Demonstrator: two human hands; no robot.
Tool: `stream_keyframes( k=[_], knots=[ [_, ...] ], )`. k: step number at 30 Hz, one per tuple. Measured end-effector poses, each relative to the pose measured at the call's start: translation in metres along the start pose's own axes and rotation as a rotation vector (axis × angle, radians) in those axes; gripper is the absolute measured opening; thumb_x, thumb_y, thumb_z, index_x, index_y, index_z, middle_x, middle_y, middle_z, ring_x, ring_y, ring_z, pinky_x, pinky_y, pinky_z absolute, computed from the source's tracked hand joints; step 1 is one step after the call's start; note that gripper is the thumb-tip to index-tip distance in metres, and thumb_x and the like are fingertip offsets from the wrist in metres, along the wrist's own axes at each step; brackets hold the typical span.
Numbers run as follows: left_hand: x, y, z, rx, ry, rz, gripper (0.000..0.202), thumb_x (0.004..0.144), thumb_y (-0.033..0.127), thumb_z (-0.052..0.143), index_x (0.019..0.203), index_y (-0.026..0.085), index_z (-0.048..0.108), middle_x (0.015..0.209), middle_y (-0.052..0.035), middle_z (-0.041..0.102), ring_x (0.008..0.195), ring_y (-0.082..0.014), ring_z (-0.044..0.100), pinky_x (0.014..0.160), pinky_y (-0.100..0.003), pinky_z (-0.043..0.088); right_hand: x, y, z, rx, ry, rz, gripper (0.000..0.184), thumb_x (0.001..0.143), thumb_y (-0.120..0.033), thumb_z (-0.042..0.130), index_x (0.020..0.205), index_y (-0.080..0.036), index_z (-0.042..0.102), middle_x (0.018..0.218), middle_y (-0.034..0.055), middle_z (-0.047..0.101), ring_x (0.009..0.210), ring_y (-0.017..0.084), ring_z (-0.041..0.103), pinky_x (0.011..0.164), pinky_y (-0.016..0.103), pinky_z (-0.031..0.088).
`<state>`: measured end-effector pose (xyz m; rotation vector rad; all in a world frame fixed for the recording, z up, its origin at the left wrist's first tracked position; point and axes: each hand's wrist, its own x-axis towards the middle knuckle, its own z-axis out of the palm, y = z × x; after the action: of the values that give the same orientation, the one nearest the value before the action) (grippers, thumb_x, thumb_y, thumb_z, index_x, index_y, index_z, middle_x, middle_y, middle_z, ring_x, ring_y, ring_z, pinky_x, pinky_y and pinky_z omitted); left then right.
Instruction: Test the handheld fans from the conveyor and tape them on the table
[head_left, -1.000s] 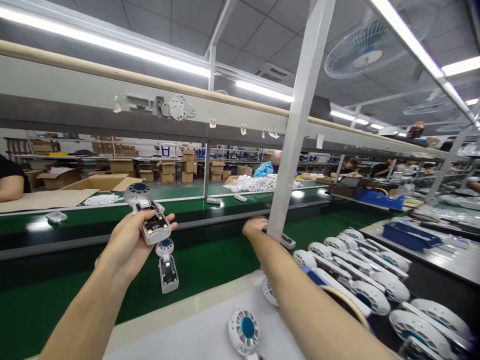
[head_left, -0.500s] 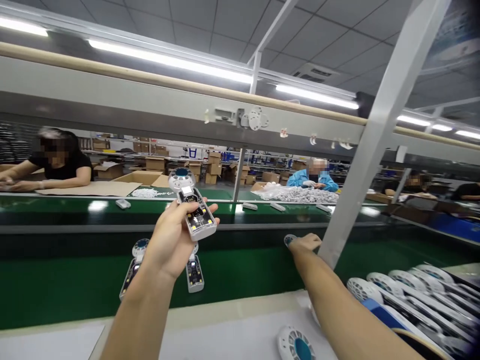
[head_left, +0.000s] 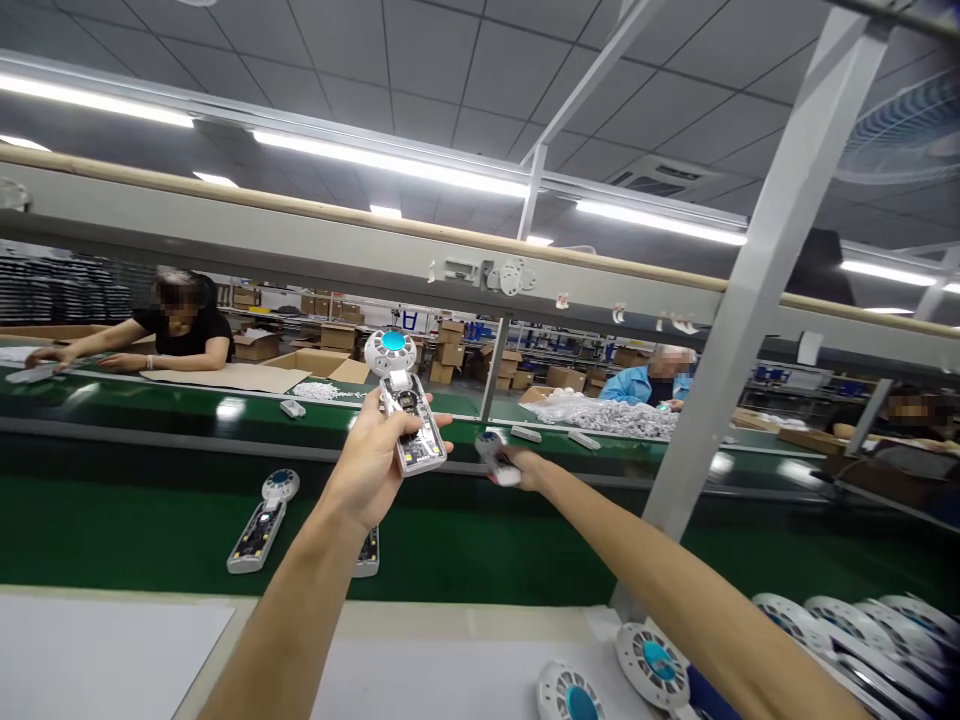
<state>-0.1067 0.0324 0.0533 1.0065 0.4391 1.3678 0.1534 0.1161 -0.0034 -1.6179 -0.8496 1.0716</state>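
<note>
My left hand [head_left: 375, 460] is closed around a small handheld fan unit [head_left: 405, 410], its round white head with a blue centre pointing up and its open circuit board facing me. To the right, my right hand [head_left: 521, 466] grips another fan unit [head_left: 493, 455], blurred by motion, lifted above the green conveyor belt [head_left: 487, 545]. Two more open fan units lie on the belt: one [head_left: 262, 520] at the left, one [head_left: 367, 552] partly hidden behind my left forearm.
A white worktop [head_left: 112, 655] runs along the near edge, with round fan covers [head_left: 652, 660] and stacked ones [head_left: 847, 625] at the right. A slanted grey frame post [head_left: 742, 320] rises right of my right arm. Other people work beyond the far belt.
My right hand has picked a fan unit off the belt near the post and carried it left toward my left hand. My left hand rose slightly; the view turned left.
</note>
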Motion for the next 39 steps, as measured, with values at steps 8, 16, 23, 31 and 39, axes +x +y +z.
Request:
stream_keyframes(
  k=[8,16,23,31,39],
  knots=[
    [-0.009,-0.002,0.011,0.095,0.015,0.042,0.05,0.076,0.002,0.057,0.123,0.018,0.049,0.124,-0.0112,0.064,0.1,-0.0276,0.073,0.063,-0.032,0.066,-0.062,-0.052,0.034,0.26,-0.326,-0.126,0.025,0.101,-0.022,0.05,0.122,-0.01,0.056,0.093,0.0075,0.068,0.074,0.015,0.068,0.064,0.028,0.058],
    [-0.03,-0.002,0.022,0.135,-0.088,0.008,0.062,0.077,0.013,0.066,0.134,0.022,0.045,0.106,-0.0095,0.073,0.066,-0.0196,0.073,0.058,-0.027,0.06,-0.149,-0.023,0.008,0.354,-0.385,-0.551,0.072,0.075,-0.012,0.057,0.144,-0.025,0.042,0.083,0.0021,0.071,0.059,0.017,0.066,0.051,0.024,0.052],
    [-0.048,-0.01,0.04,0.14,-0.136,0.03,0.059,0.075,0.02,0.071,0.131,0.018,0.05,0.094,-0.0115,0.074,0.065,-0.0206,0.07,0.061,-0.029,0.058,-0.165,0.003,-0.006,0.427,-0.454,-0.722,0.086,0.081,-0.022,0.063,0.157,-0.029,0.024,0.097,0.0039,0.07,0.069,0.016,0.064,0.064,0.029,0.055],
    [-0.047,-0.022,0.046,0.19,-0.122,0.081,0.061,0.074,0.023,0.072,0.129,0.019,0.048,0.093,-0.0094,0.074,0.066,-0.0212,0.07,0.066,-0.033,0.058,-0.167,0.004,-0.009,0.386,-0.476,-0.8,0.079,0.088,-0.018,0.059,0.157,-0.036,0.027,0.112,0.003,0.065,0.076,0.016,0.063,0.074,0.032,0.056],
    [-0.048,-0.019,0.049,0.146,-0.121,0.072,0.058,0.075,0.021,0.07,0.128,0.019,0.05,0.089,-0.0079,0.073,0.062,-0.0189,0.067,0.063,-0.031,0.056,-0.168,0.003,-0.01,0.472,-0.487,-0.776,0.09,0.084,-0.021,0.062,0.16,-0.029,0.014,0.101,0.0048,0.069,0.075,0.018,0.065,0.07,0.032,0.056]
  ],
)
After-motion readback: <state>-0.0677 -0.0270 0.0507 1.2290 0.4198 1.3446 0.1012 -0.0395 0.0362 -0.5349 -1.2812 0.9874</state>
